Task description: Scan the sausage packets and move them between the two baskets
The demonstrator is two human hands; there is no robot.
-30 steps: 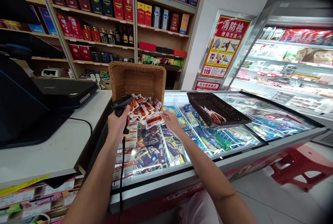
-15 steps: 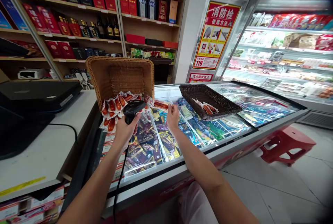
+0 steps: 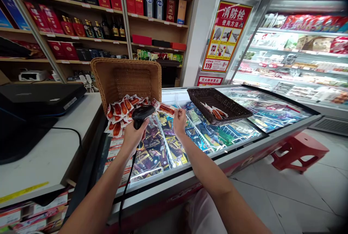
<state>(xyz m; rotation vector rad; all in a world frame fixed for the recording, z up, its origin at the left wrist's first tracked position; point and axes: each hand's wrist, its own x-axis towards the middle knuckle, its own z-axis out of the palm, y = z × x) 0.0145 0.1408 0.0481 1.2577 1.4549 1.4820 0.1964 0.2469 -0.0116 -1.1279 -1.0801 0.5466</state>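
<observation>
Where the left edge cuts it off, a dark machine sits on the white counter, too shadowed for its form to be made out. Beside the counter, the tan wicker basket has its opening turned toward the person, and wrapped sausages lie heaped in its lower part; the heap's right side is covered by the scanner and the hand.

The left hand has its fingers wrapped round the handle of the black scanner, most of that grip hidden behind the palm. The scanner's front is turned away, so its window is out of sight, and its cord runs down past the lower edge.

Just right of the scanner head, one sausage packet is held above the freezer, its right end pinched between the thumb and fingers of the right hand and covered by them. Whether its left end touches the tan basket's rim cannot be told.

Farther right, the dark wicker basket rests on the freezer's glass, a few overlapping packets inside, hard to count. The refrigerated case is washed out by glare and runs off the right edge.
</observation>
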